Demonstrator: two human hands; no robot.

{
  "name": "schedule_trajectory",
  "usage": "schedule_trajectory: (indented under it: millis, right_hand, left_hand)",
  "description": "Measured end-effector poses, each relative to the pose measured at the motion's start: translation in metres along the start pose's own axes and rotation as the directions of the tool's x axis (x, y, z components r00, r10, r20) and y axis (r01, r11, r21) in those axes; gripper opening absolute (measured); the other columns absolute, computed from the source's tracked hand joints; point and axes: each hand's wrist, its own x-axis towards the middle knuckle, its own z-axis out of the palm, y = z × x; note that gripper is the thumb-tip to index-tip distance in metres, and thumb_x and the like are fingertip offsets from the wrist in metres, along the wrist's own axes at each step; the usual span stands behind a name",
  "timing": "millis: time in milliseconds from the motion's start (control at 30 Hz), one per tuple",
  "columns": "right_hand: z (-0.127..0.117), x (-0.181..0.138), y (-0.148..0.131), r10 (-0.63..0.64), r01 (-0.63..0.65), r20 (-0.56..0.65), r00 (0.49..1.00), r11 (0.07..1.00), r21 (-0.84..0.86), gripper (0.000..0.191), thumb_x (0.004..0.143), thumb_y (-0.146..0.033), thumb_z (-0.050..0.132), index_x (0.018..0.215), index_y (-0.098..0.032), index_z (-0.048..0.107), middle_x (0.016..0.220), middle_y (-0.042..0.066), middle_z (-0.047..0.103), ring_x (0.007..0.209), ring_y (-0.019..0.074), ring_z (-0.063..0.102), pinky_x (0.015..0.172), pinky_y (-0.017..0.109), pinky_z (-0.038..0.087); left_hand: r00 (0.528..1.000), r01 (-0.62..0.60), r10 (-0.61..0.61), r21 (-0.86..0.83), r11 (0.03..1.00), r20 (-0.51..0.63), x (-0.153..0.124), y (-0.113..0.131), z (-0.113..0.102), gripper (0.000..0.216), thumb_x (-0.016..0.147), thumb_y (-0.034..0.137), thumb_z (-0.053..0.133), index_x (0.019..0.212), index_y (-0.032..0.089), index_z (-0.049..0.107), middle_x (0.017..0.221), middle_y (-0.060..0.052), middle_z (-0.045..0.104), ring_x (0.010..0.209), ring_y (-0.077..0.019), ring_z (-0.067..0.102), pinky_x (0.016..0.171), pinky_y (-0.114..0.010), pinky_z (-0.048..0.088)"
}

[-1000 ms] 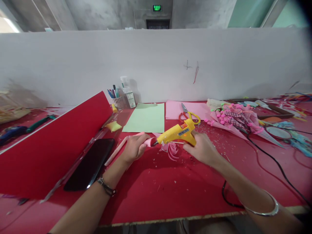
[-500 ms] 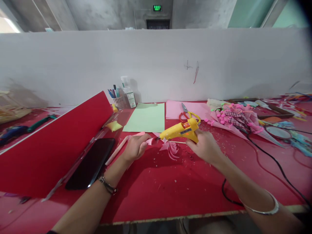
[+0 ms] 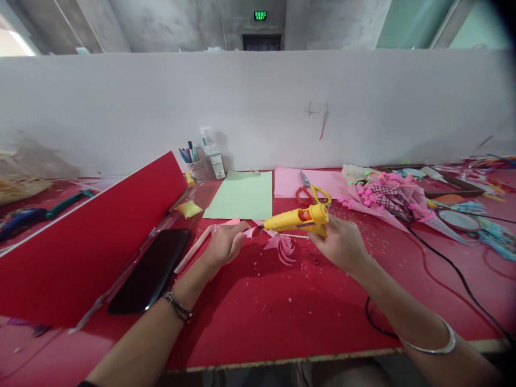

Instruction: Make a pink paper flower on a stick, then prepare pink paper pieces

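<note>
A yellow hot glue gun is gripped in my right hand, its nozzle pointing left. My left hand pinches a small piece of pink paper, and the nozzle tip is at that paper; whether they touch I cannot tell. Just right of the paper, a pink paper flower with curled petals lies on the red tabletop. A thin pale stick runs behind it, partly hidden by the glue gun. Beside my left hand lies a rolled pale pink paper strip.
Behind my hands are a light green sheet, pink sheets and scissors. A black phone and a leaning red board stand left. Pink wrapped bouquets and a black cord lie right. Paper scraps dot the table.
The glue gun has rolled slightly in my right hand, so its side label shows less. My left hand stays nearly still with the pink paper.
</note>
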Motion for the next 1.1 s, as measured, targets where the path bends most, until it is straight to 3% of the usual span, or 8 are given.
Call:
schedule_trajectory:
  millis: [167, 333, 467, 633, 767, 933, 1100]
  right_hand:
    - [0.004, 0.003, 0.007, 0.081, -0.081, 0.018, 0.997, 0.997, -0.008, 0.029, 0.073, -0.028, 0.047, 0.098, -0.017, 0.054, 0.074, 0.007, 0.063, 0.063, 0.0197, 0.057, 0.048, 0.024, 0.032]
    - [0.015, 0.012, 0.027, 0.263, -0.26, 0.024, 0.965, 0.962, -0.087, 0.039, 0.074, -0.041, 0.047, 0.103, -0.016, 0.051, 0.071, 0.007, 0.062, 0.058, 0.0209, 0.057, 0.047, 0.025, 0.032]
    - [0.031, 0.013, 0.049, 0.386, -0.369, 0.15, 0.91, 0.921, -0.125, 0.038, 0.078, -0.042, 0.042, 0.104, -0.015, 0.047, 0.074, 0.008, 0.062, 0.066, 0.0227, 0.059, 0.051, 0.027, 0.035]
    - [0.048, 0.011, 0.066, 0.366, -0.359, 0.322, 0.873, 0.93, -0.084, 0.03, 0.08, -0.033, 0.041, 0.1, -0.011, 0.048, 0.093, 0.015, 0.058, 0.085, 0.0228, 0.056, 0.065, 0.028, 0.039]
    - [0.044, 0.013, 0.063, 0.311, -0.31, 0.305, 0.9, 0.949, -0.055, 0.042, 0.073, -0.045, 0.049, 0.099, -0.012, 0.049, 0.094, 0.014, 0.056, 0.091, 0.0251, 0.053, 0.072, 0.032, 0.039]
    - [0.035, 0.013, 0.057, 0.368, -0.368, 0.222, 0.903, 0.929, -0.044, 0.056, 0.066, -0.058, 0.048, 0.097, -0.011, 0.049, 0.09, 0.013, 0.055, 0.087, 0.0264, 0.053, 0.068, 0.034, 0.04]
    - [0.033, 0.013, 0.06, 0.41, -0.422, 0.18, 0.894, 0.906, 0.033, 0.058, 0.064, -0.057, 0.051, 0.101, -0.013, 0.045, 0.094, 0.012, 0.054, 0.09, 0.027, 0.051, 0.07, 0.035, 0.04]
  left_hand:
    - [0.997, 0.073, -0.073, 0.013, 0.997, -0.002, -0.002, -0.004, 0.002, 0.047, 0.086, 0.044, 0.008, 0.065, 0.017, 0.041, 0.056, 0.001, 0.042, 0.049, -0.0115, 0.038, 0.048, -0.022, 0.028]
    - [0.991, 0.125, -0.125, -0.008, 0.992, -0.038, -0.005, -0.01, 0.004, 0.04, 0.087, 0.038, 0.012, 0.074, 0.017, 0.044, 0.06, 0.0, 0.048, 0.054, -0.0126, 0.046, 0.051, -0.023, 0.03]
    - [0.989, 0.136, -0.138, -0.036, 0.99, -0.056, -0.005, -0.014, 0.005, 0.037, 0.087, 0.038, 0.014, 0.067, 0.018, 0.039, 0.056, 0.001, 0.044, 0.052, -0.0122, 0.046, 0.05, -0.022, 0.031]
    - [0.984, 0.146, -0.151, -0.052, 0.988, -0.097, -0.005, -0.016, 0.004, 0.037, 0.087, 0.038, 0.013, 0.063, 0.018, 0.033, 0.052, 0.003, 0.04, 0.049, -0.0108, 0.043, 0.048, -0.021, 0.029]
    - [0.987, 0.133, -0.137, -0.049, 0.99, -0.088, -0.005, -0.017, 0.004, 0.037, 0.088, 0.038, 0.014, 0.064, 0.018, 0.035, 0.051, 0.002, 0.042, 0.047, -0.0105, 0.042, 0.047, -0.021, 0.029]
    - [0.988, 0.118, -0.122, -0.041, 0.992, -0.092, -0.004, -0.016, 0.004, 0.037, 0.088, 0.036, 0.015, 0.066, 0.018, 0.038, 0.052, 0.002, 0.045, 0.048, -0.0108, 0.043, 0.048, -0.022, 0.029]
    - [0.985, 0.131, -0.135, -0.047, 0.99, -0.106, -0.004, -0.017, 0.006, 0.036, 0.088, 0.036, 0.015, 0.064, 0.018, 0.036, 0.052, 0.002, 0.045, 0.048, -0.0108, 0.044, 0.047, -0.022, 0.029]
